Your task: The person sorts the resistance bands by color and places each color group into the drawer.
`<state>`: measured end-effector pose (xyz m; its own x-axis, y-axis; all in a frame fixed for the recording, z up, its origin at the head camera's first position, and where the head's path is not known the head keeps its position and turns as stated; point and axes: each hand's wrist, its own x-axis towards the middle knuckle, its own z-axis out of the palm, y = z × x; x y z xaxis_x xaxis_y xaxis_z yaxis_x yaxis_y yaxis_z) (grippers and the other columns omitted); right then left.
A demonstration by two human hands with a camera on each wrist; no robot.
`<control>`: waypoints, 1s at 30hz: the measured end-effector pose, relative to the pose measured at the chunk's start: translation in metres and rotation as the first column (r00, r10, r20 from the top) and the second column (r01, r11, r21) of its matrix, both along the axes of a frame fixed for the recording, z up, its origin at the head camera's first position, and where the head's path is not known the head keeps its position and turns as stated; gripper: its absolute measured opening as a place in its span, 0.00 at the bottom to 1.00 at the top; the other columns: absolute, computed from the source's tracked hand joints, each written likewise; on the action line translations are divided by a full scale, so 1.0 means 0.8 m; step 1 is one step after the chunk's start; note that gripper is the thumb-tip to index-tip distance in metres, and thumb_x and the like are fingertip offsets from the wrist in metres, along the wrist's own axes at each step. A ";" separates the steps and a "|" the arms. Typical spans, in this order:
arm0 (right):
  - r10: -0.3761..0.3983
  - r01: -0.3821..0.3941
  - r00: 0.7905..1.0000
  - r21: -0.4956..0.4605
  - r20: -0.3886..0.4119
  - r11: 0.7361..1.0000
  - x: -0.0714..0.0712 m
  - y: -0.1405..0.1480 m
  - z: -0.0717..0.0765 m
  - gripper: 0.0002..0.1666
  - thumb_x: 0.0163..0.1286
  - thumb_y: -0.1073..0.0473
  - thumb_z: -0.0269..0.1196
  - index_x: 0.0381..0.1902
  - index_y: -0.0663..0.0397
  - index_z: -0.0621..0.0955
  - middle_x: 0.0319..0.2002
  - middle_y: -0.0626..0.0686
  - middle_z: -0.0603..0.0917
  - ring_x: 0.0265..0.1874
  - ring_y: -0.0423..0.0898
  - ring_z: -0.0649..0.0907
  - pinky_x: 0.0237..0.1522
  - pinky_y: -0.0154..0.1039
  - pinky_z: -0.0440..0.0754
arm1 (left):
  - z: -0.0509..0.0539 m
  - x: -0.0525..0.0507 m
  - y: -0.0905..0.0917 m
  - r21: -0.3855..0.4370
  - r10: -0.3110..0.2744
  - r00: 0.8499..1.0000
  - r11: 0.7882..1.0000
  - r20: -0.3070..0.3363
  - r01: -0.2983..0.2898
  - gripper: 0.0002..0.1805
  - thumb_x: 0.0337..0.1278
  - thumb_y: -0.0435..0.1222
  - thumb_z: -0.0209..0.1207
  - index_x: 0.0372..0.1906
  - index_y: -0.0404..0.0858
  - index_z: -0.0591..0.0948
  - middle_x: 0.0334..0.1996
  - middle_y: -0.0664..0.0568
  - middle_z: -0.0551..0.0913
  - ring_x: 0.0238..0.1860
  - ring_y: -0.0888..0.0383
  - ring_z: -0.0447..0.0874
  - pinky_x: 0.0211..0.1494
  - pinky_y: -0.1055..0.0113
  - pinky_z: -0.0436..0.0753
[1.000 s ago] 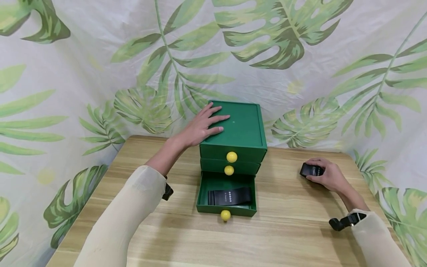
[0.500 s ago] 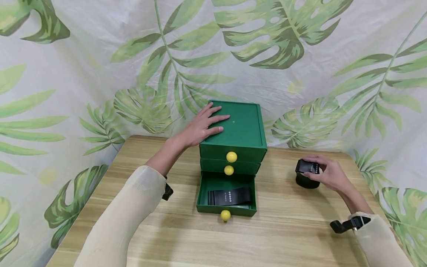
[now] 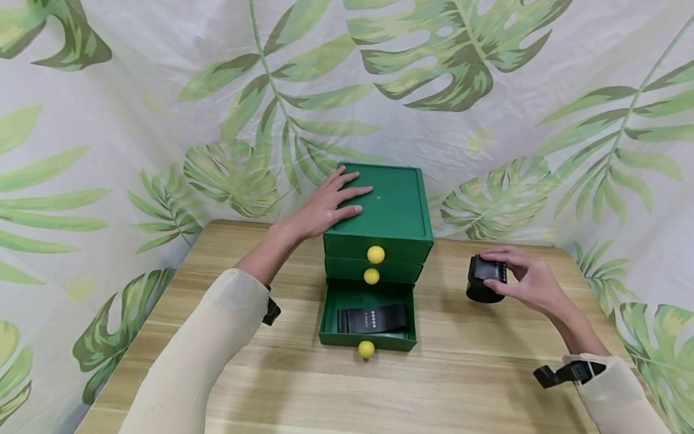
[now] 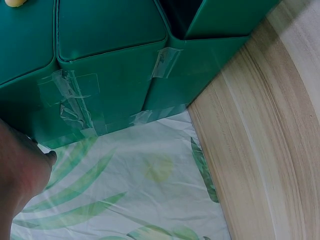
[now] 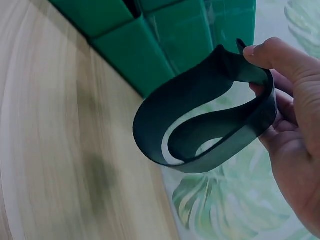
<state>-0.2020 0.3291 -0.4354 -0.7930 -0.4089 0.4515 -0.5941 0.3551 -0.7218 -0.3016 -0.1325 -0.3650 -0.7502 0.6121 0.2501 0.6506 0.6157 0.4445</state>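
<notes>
My left hand (image 3: 322, 208) rests with spread, straight fingers on the top left of a green drawer cabinet (image 3: 398, 211). My right hand (image 3: 528, 280) pinches a black loop resistance band (image 3: 482, 290) between thumb and fingers, above the table to the right of the cabinet. In the right wrist view the band (image 5: 152, 125) hangs as an open, folded loop with several layers near the fingertips. A second black resistance band (image 3: 355, 320), with white lettering, lies flat inside the pulled-out bottom drawer (image 3: 390, 343). The left wrist view shows only part of my left hand (image 4: 20, 170).
The two upper drawers, with yellow knobs (image 3: 376, 254), are closed. Clear tape (image 4: 72, 100) runs over the cabinet's side seams. The cabinet stands near the back of a wooden table (image 3: 434, 386), before a leaf-print cloth (image 3: 412, 138).
My right hand has raised the resistance band off the table and moved it a little left, toward the cabinet. My left hand has stayed in place.
</notes>
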 end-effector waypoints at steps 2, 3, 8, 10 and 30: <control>0.037 -0.037 0.999 -0.013 -0.004 0.999 0.004 -0.006 0.005 0.32 0.52 0.85 0.74 0.57 0.69 0.86 0.56 0.63 0.84 0.56 0.37 0.85 0.56 0.26 0.81 | 0.000 -0.001 0.000 -0.002 0.000 1.000 1.000 0.000 0.000 0.29 0.83 0.49 0.52 0.81 0.48 0.70 0.85 0.41 0.53 0.87 0.42 0.32 0.85 0.40 0.39; 0.050 -0.050 0.999 -0.016 -0.004 0.999 0.006 -0.009 0.008 0.32 0.52 0.85 0.74 0.57 0.69 0.86 0.57 0.62 0.84 0.57 0.37 0.85 0.56 0.26 0.81 | 0.000 -0.001 0.000 -0.002 0.000 1.000 1.000 0.001 0.000 0.29 0.83 0.49 0.52 0.81 0.48 0.70 0.85 0.41 0.53 0.87 0.42 0.32 0.85 0.40 0.39; 0.105 -0.106 0.994 -0.041 -0.020 0.994 0.014 -0.025 0.019 0.34 0.50 0.87 0.73 0.57 0.69 0.86 0.57 0.59 0.85 0.57 0.39 0.85 0.54 0.27 0.83 | 0.000 -0.001 0.000 0.001 -0.001 1.000 1.000 0.001 0.001 0.30 0.82 0.49 0.53 0.81 0.48 0.70 0.85 0.41 0.53 0.87 0.41 0.32 0.85 0.40 0.39; 0.148 -0.151 0.988 -0.071 -0.046 0.986 0.017 -0.033 0.024 0.34 0.48 0.88 0.73 0.56 0.72 0.86 0.56 0.62 0.85 0.58 0.41 0.85 0.54 0.28 0.83 | 0.001 -0.001 0.000 0.001 -0.002 1.000 1.000 0.000 0.002 0.30 0.83 0.49 0.53 0.81 0.48 0.70 0.85 0.41 0.53 0.87 0.41 0.32 0.85 0.40 0.39; 0.399 -0.418 0.905 -0.140 -0.144 0.898 0.036 -0.121 0.036 0.34 0.46 0.89 0.73 0.55 0.74 0.85 0.55 0.69 0.85 0.60 0.49 0.85 0.57 0.35 0.85 | -0.002 -0.002 0.000 0.000 0.001 1.000 1.000 0.001 -0.001 0.29 0.83 0.50 0.52 0.81 0.49 0.70 0.85 0.42 0.53 0.87 0.42 0.32 0.85 0.41 0.39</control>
<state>-0.1735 0.2326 -0.4068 -0.5139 -0.5991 0.6140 -0.7394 -0.0535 -0.6711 -0.3032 -0.1327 -0.3666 -0.7508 0.6117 0.2493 0.6498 0.6162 0.4450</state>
